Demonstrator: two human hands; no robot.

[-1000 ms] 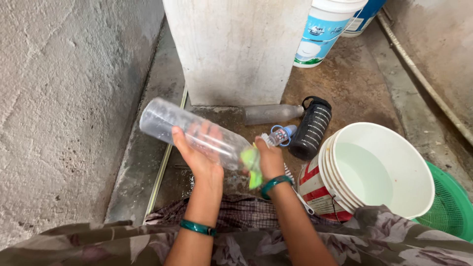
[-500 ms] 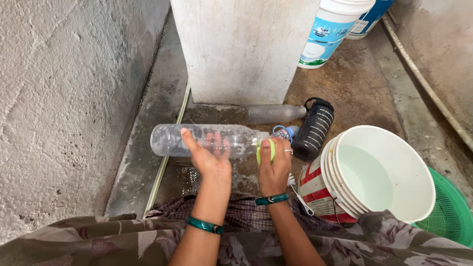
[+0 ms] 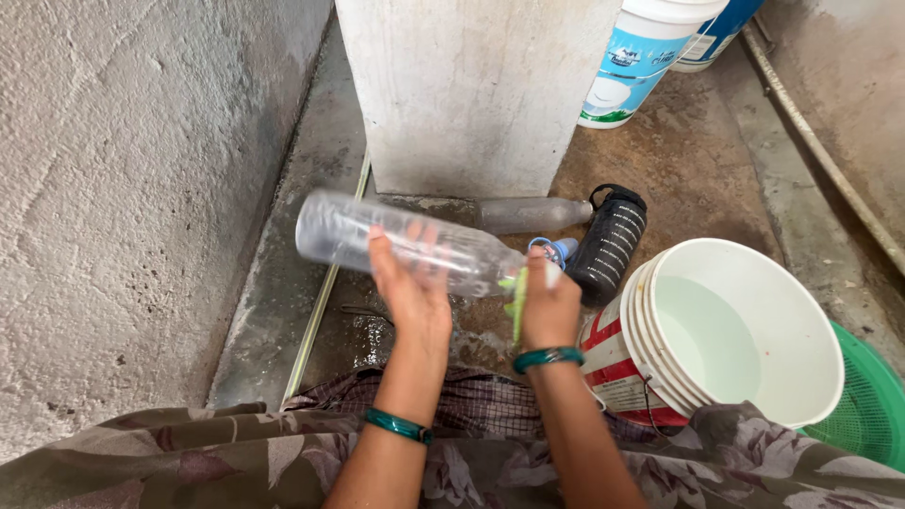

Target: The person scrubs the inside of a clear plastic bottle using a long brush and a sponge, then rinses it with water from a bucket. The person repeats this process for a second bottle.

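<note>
A clear plastic bottle [image 3: 351,234] lies nearly level above the wet floor, its base to the left and its neck to the right. My left hand [image 3: 412,287] grips it from below around the middle. At the neck end my right hand [image 3: 547,303] is closed over the mouth, pressing a yellow-green scrub pad [image 3: 518,300] against it. Both wrists wear green bangles.
A concrete pillar [image 3: 471,94] stands ahead, with a grey bottle [image 3: 528,215] and a black bottle [image 3: 613,245] lying at its foot. A white bucket of water [image 3: 735,330] sits at the right over a green basket [image 3: 872,405]. A rough wall [image 3: 123,188] runs along the left.
The bottle has swung from a steep tilt, base up-left, down to nearly level. My right hand has shifted to the bottle's mouth with the pad.
</note>
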